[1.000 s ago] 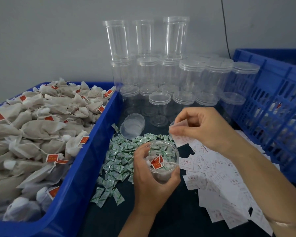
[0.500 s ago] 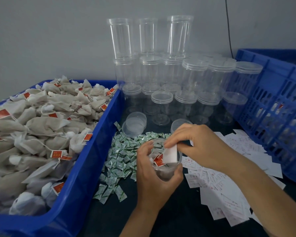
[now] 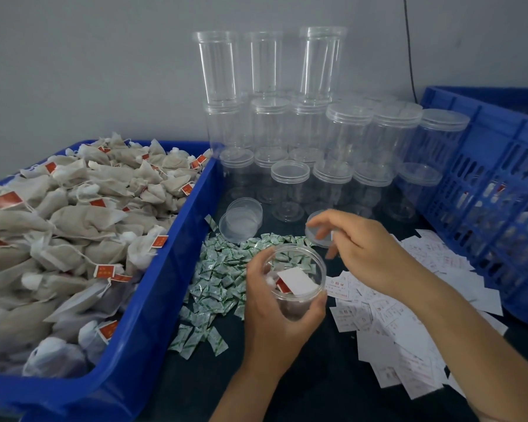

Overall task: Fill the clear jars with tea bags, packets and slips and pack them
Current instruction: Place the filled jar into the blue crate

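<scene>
My left hand (image 3: 273,318) grips an open clear jar (image 3: 299,303) just above the dark table. Inside it a white slip (image 3: 296,281) lies over a tea bag with a red tag (image 3: 282,285). My right hand (image 3: 360,249) hovers just behind the jar with loosely spread fingers and holds nothing. Its fingertips are over a loose clear lid (image 3: 316,236) lying on the table. Whether they touch the lid I cannot tell.
A blue bin (image 3: 153,300) heaped with tea bags (image 3: 73,233) fills the left. Green packets (image 3: 223,278) lie beside it, white slips (image 3: 390,318) to the right. Stacked empty jars (image 3: 290,181) and two loose lids (image 3: 241,219) stand behind. A blue crate (image 3: 485,208) is at right.
My right hand pushed the white slip into the jar, let it go, and moved back and right toward the loose lid. My left hand kept holding the jar.
</scene>
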The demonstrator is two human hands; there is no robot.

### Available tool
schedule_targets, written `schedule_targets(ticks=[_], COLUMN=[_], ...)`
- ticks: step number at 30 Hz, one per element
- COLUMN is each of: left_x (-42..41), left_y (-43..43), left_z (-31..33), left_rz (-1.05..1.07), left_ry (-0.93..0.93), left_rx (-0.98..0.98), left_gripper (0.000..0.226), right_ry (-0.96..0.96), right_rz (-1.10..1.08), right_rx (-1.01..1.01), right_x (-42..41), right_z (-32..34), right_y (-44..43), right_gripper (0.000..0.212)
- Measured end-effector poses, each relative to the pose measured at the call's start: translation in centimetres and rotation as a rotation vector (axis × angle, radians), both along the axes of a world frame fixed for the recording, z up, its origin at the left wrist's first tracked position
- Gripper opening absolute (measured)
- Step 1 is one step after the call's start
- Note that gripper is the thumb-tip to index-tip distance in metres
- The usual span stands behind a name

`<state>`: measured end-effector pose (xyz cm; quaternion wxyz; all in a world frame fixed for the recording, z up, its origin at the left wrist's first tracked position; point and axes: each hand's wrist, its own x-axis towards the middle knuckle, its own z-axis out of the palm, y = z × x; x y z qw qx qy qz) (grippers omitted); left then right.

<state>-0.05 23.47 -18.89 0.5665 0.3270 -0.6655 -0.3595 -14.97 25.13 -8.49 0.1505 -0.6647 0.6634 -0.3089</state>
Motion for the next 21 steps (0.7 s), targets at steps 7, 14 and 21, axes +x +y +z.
schedule_targets(ticks=[7, 14, 21], left_x=[2.2, -2.1, -11.4], left_y=[1.0, 2.7, 3.5], left_z=[-1.5, 3.2, 13.6], left_rz=[-0.195, -0.19, -0.44], left_ry=[0.027, 0.155, 0.113], left_rx=[0.292, 0.249, 0.145], left_gripper=[0.099, 0.074, 0.067], right_ry=[0.402, 0.517, 0.435], right_rz=[0.074, -0.053, -0.386], right_rx=[0.223, 0.093, -0.157], right_x=[2.9, 0.8, -6.7], right_z=[-0.6, 5.0, 14.1], right_y=[1.4, 3.3, 7.2], right_gripper=[0.098, 0.09, 0.096])
